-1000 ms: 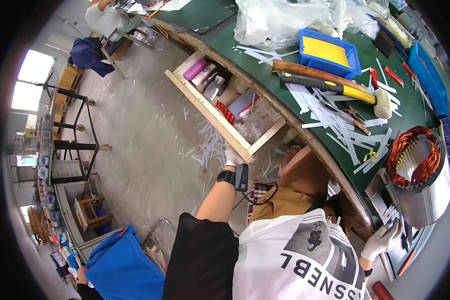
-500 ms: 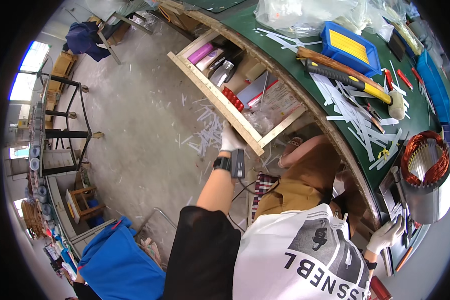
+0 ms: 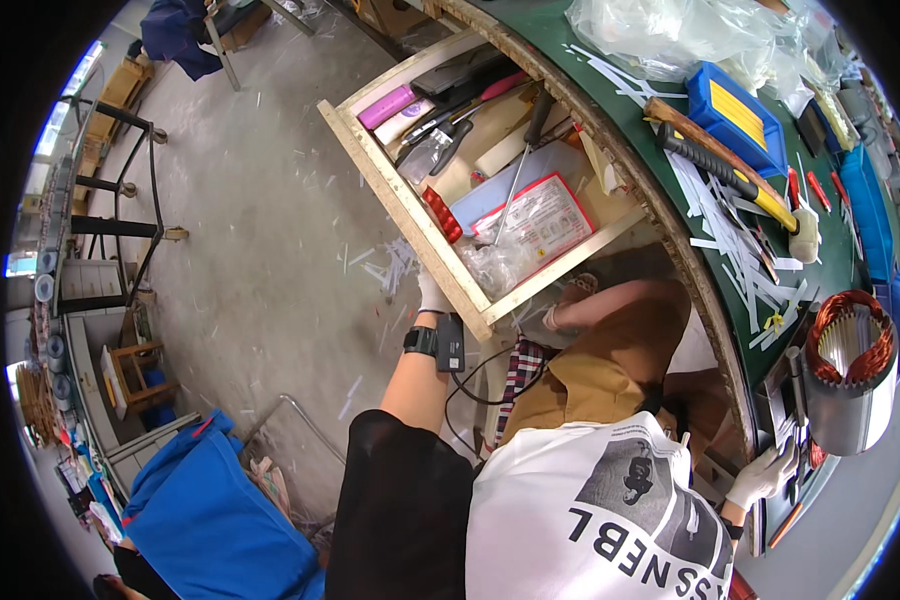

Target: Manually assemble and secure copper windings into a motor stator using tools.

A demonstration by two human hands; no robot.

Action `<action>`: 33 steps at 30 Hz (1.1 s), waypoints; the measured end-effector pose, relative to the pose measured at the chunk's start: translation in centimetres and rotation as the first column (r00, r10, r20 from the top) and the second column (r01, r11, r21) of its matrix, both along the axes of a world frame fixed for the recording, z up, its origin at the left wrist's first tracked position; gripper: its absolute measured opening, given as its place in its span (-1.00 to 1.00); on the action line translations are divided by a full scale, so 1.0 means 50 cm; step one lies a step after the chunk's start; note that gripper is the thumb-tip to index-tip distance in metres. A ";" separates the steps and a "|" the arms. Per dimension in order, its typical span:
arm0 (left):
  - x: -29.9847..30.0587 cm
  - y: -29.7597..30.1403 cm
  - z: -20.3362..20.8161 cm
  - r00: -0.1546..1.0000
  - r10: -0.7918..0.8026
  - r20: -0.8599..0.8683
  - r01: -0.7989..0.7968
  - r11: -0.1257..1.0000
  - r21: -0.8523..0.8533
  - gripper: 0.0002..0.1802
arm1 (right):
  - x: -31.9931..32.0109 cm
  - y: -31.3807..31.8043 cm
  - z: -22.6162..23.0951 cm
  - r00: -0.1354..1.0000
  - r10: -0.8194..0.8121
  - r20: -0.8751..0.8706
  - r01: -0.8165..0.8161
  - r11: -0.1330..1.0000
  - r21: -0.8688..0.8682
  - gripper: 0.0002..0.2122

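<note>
My left hand [image 3: 431, 295], in a white glove, is at the front board of a pulled-out wooden drawer [image 3: 390, 210]; its fingers are mostly hidden by the board. Inside the drawer lie a screwdriver [image 3: 516, 185], a red-edged printed sheet [image 3: 550, 225], a crumpled clear plastic bag [image 3: 500, 268], a red ribbed piece [image 3: 441, 214] and a purple cylinder [image 3: 386, 106]. Far to the right, my gloved right hand [image 3: 763, 477] rests at the bench edge with its fingers stretched out beside long dark-handled tools [image 3: 798, 385]. Beyond them stands a metal stator core with copper windings [image 3: 850, 340].
On the green bench [image 3: 620, 130] lie a hammer [image 3: 740, 180], a mallet-like wooden handle, white strips [image 3: 730, 240] and a blue tray of yellow pieces [image 3: 738, 115]. White scraps litter the floor [image 3: 260, 200]. A blue cloth [image 3: 220, 510] hangs at the lower left.
The drawer is further out, showing more of its contents, including the screwdriver's handle. My left hand has moved with its front board. My right hand stays by the tools.
</note>
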State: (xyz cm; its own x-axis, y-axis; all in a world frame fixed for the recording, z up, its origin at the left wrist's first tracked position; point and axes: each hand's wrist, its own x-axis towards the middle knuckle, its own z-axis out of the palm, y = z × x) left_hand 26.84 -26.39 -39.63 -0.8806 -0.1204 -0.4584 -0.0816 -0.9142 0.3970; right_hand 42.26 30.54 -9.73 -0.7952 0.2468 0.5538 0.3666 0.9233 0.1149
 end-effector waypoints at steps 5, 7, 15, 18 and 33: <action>0.025 -0.024 -0.031 0.979 -0.093 0.179 0.092 0.996 0.012 -0.56 | -0.007 -0.005 0.001 0.999 -0.002 0.044 0.003 1.000 -0.006 -0.66; 0.024 -0.026 -0.011 0.955 -0.138 0.263 0.136 0.990 0.026 -0.56 | -0.009 0.003 -0.003 0.997 -0.050 0.066 0.052 0.998 -0.026 -0.66; -0.072 0.055 0.504 0.986 0.111 -0.123 -0.107 -0.146 -0.984 -0.73 | 0.006 0.030 -0.001 0.996 -0.068 0.065 0.062 0.995 0.081 -0.67; -0.174 0.152 0.493 0.924 -0.365 -0.118 0.042 0.403 -0.914 -0.73 | -0.005 0.012 0.000 0.999 -0.020 0.033 0.019 0.999 0.033 -0.68; -0.309 0.218 0.388 0.974 -0.225 0.031 0.168 0.621 -0.766 -0.83 | -0.004 -0.016 0.016 0.995 0.007 -0.098 -0.004 1.000 0.026 -0.68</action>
